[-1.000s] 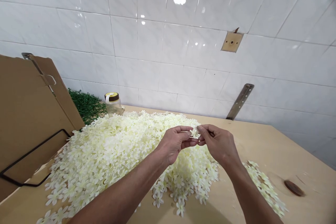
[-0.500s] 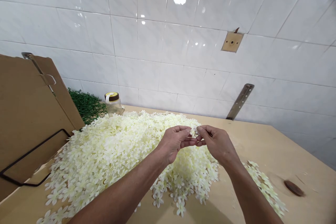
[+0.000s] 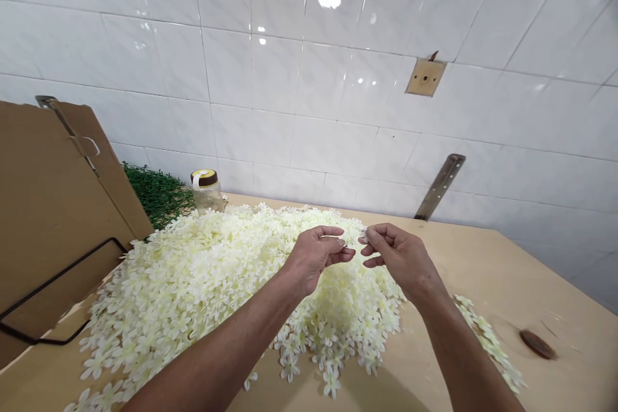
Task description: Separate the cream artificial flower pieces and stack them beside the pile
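Note:
A large heap of pale cream artificial flowers (image 3: 207,270) spreads under and around both hands. Over its right part, my left hand (image 3: 318,254) is held with index finger and thumb apart, and I make out nothing in it. Facing it, a small gap away, my right hand (image 3: 396,254) pinches a small white artificial flower (image 3: 364,235) between thumb and index finger; most of that piece is covered by the fingertips. Beside my right forearm lies a smaller row of the same flowers (image 3: 490,338).
At the left stands a cardboard panel (image 3: 53,206) with a black wire frame (image 3: 62,283) before it. Green plastic stems (image 3: 157,196) and a lidded jar (image 3: 207,193) are behind the heap. A brown oval object (image 3: 537,344) lies right; a metal bracket (image 3: 440,187) rises by the wall.
My hands, which met around a small white flower, have drawn slightly apart. The flower piece is now at my right fingertips, and my left fingers have loosened.

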`<action>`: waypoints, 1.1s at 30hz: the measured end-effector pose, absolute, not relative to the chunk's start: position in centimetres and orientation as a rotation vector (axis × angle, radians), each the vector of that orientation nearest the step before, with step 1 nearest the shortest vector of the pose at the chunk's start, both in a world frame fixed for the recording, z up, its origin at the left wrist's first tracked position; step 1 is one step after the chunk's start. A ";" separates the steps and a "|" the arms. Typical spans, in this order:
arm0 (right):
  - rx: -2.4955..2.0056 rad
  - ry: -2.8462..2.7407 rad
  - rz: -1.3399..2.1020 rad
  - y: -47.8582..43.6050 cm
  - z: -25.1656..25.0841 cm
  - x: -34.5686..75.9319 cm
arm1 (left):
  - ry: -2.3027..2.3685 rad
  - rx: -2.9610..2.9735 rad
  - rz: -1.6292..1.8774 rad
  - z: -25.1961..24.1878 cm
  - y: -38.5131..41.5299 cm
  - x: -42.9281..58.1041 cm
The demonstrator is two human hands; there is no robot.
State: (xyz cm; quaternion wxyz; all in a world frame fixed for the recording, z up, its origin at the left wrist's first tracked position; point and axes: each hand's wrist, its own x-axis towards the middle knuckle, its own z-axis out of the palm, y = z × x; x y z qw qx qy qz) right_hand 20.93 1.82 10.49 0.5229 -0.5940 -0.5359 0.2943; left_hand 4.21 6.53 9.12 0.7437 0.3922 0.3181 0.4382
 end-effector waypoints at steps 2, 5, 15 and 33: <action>-1.439 -1.286 0.683 1.8 10.5 21.0 | 0.689 0.865 0.969 9.1 6.7 4.1; -1.475 -1.303 0.667 1.9 10.2 21.2 | 0.684 0.871 0.978 9.0 6.8 4.1; -1.377 -1.247 0.843 1.7 10.4 21.4 | 0.675 0.860 1.051 9.8 7.4 3.5; -1.532 -1.430 0.372 1.7 9.7 20.6 | 0.706 0.938 1.042 9.9 7.0 3.4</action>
